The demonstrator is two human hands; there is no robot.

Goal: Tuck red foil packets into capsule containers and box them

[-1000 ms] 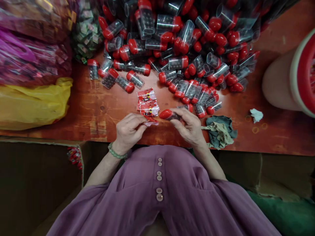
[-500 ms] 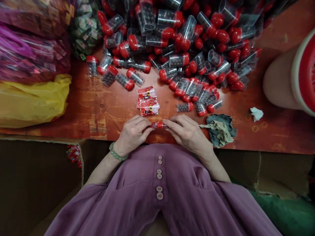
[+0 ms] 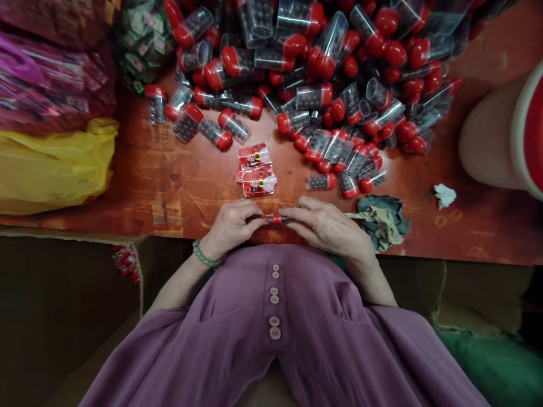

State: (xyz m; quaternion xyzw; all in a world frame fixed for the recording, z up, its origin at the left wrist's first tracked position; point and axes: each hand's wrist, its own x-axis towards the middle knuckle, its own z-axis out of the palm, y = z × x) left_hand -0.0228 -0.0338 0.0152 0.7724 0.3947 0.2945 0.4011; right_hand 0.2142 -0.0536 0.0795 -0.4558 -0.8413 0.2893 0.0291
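Observation:
Near the table's front edge, my left hand and my right hand face each other. Between their fingertips lies a small red-and-clear tube, held level, with both of its ends covered by fingers. My left thumb and fingers pinch one end, and my right fingers close on the other. Just beyond it is a short stack of red printed labels. Farther back spreads a large heap of clear tubes with red caps and dark beads inside.
On the left are a yellow bag and a purple bag of packets. Crumpled grey-green cloth lies beside my right hand. To the right stand a white bucket and a white scrap. Below left is an open cardboard box.
The tube between my hands has turned a little, showing a clear part beside the red. My right fingers have straightened along it. The view has shifted slightly.

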